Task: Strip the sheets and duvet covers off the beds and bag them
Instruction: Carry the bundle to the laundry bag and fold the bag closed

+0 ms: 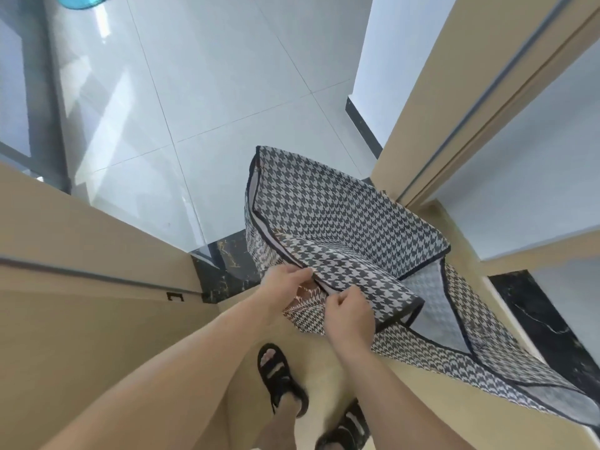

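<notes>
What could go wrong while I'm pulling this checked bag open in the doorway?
The houndstooth bag has a loose flap spread on the floor by your sandals, so a step might catch it. Your left hand and right hand both pinch one thin trimmed edge; a hard tug could strain that seam.

Lighting: bright, even daylight. We log pale glare patches on the glossy light-grey tiled floor (107,102), upper left.
Shadows: faint and soft.
Distortion: we note tan wooden door frames (454,108) bowing strongly toward the edges.
Sharpness: mild blur overall, and the black-and-white houndstooth fabric bag (341,206) pattern smears slightly.
</notes>
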Motion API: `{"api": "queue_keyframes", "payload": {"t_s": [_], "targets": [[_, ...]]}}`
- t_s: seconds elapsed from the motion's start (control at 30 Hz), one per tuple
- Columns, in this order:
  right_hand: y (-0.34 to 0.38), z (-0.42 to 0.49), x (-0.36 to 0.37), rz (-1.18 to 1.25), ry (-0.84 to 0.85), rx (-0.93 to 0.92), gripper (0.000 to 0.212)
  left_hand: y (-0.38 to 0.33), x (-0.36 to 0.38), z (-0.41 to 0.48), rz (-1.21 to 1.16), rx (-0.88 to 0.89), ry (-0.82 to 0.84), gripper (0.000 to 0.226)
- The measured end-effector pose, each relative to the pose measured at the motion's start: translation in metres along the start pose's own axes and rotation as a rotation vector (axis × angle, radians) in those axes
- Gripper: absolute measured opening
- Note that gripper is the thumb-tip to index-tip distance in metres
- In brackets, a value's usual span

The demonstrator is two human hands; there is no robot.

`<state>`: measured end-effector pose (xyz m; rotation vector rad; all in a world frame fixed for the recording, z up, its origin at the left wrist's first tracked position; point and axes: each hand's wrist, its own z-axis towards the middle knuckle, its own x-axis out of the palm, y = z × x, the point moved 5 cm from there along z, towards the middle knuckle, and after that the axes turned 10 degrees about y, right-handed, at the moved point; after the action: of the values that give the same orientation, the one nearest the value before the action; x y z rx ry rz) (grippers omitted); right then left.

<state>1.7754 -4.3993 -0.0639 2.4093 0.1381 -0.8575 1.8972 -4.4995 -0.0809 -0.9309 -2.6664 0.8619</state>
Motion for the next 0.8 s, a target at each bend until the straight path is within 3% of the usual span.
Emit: {"api": "queue_keyframes", "payload": {"t_s": [0.27,0.4,0.47,0.63,0.8], "targets": [[-0.05,-0.014,-0.035,-0.019,-0.075,-0.073,0.021,-0.02,-0.025,-0.012,-0.107,0.095,-0.328,0.018],[-0.053,-0.012,-0.041,-0.094,0.066,-0.268,0.03,-0.013,-0.017,-0.026,0.239,0.2,-0.454,0.016],[-0.056,-0.01,-0.042,-0.055,0.11,-0.295,0.028,-0.003,0.005,-0.041,0.431,0.336,-0.39,0.019],[-0.058,-0.01,-0.039,-0.081,0.192,-0.323,0.028,0.026,0.067,-0.051,1.271,0.572,-0.148,0.048],[-0.057,-0.015,-0.032,-0.094,0.218,-0.397,0.023,0.023,0.084,-0.054,1.354,0.668,-0.294,0.026]]}}
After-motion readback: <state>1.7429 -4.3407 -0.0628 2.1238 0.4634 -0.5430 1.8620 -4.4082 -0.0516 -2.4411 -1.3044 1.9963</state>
